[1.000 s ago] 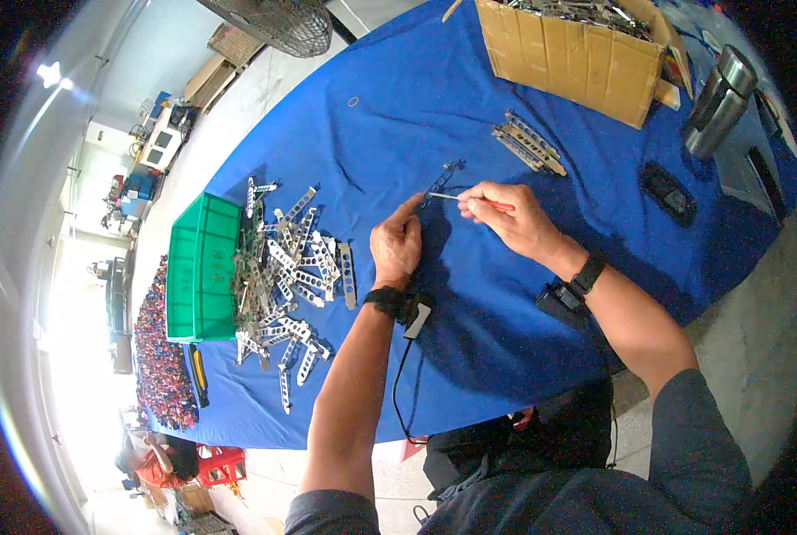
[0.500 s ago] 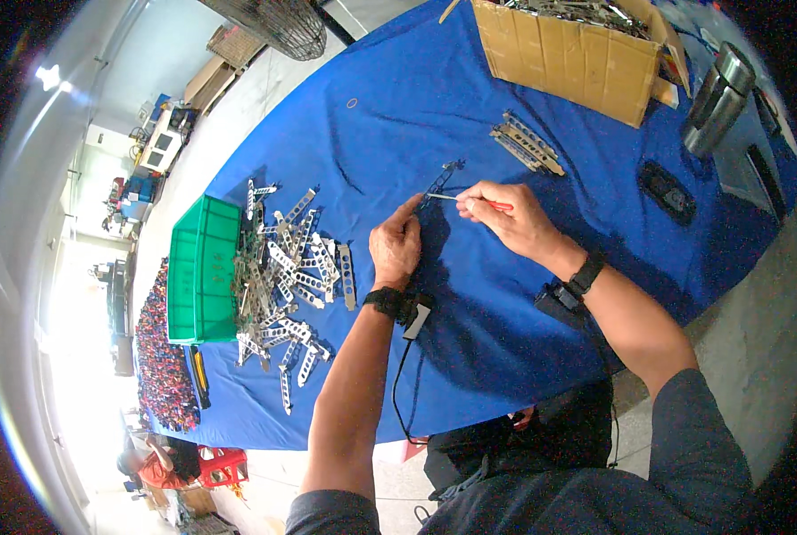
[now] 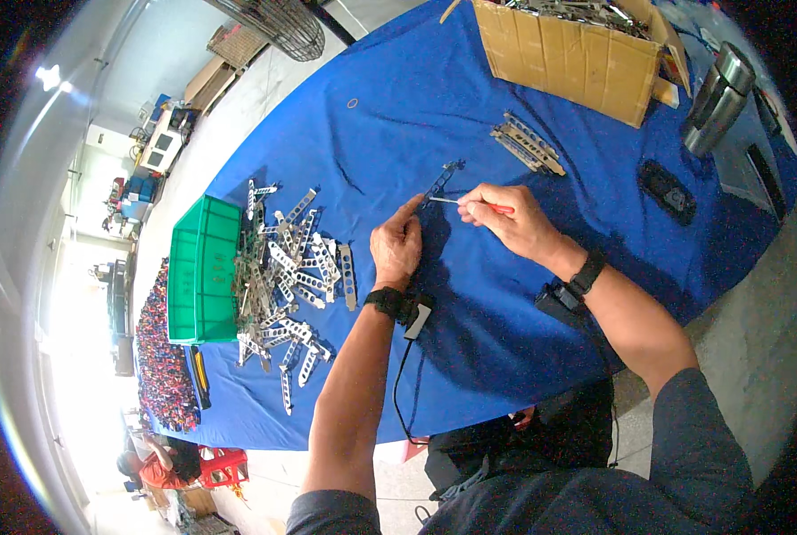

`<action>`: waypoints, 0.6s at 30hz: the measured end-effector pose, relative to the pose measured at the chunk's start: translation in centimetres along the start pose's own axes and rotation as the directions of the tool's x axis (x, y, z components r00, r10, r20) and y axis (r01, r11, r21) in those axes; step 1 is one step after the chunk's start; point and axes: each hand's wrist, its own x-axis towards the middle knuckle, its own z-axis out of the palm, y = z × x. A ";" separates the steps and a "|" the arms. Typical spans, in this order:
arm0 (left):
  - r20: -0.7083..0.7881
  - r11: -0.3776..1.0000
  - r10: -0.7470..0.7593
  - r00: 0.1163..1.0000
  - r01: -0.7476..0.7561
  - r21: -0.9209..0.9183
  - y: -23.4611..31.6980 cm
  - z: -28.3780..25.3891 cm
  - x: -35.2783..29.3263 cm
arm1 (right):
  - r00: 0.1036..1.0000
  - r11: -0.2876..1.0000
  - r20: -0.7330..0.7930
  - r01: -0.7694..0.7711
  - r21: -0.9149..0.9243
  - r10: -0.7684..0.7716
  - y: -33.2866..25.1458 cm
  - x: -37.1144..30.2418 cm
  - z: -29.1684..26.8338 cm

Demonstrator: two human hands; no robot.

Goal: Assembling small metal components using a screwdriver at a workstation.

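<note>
A dark perforated metal strip [image 3: 444, 179] lies slanted on the blue cloth, its near end under the fingertips of my left hand [image 3: 396, 248]. That hand has its index finger stretched along and pressed to the strip, the other fingers curled in. My right hand [image 3: 514, 219] pinches a slim red-handled tool [image 3: 503, 209], which looks like a small screwdriver. Its thin metal shaft points left, and the tip meets the strip close to my left fingertip. What the tip touches is too small to make out. To the left lies a loose heap of perforated metal strips [image 3: 302, 267].
A green plastic bin [image 3: 204, 267] stands beside the heap. Stacked strips [image 3: 528, 147] lie beyond my right hand, near a cardboard box [image 3: 563, 62] of metal parts. At the right are a steel flask [image 3: 718, 102] and a dark handheld device [image 3: 667, 192]. A cable [image 3: 396, 383] hangs from my left wrist.
Both hands and the strip stay almost where they were. The red-handled tool has shifted very slightly in my right hand's pinch.
</note>
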 end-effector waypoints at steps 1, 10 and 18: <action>-0.001 1.000 0.000 1.000 0.000 0.000 0.0 0.0 0.0 | 1.000 0.998 -0.013 -0.010 0.064 0.011 0.1 0.0 0.1; 0.007 0.999 -0.010 1.000 0.010 0.031 0.5 -0.2 -0.1 | 0.999 0.998 -0.051 -0.005 0.059 0.008 0.1 0.2 0.0; 0.008 1.000 -0.004 1.000 0.004 0.019 0.5 -0.1 0.0 | 1.000 1.000 -0.026 0.014 0.001 -0.014 0.2 0.2 -0.1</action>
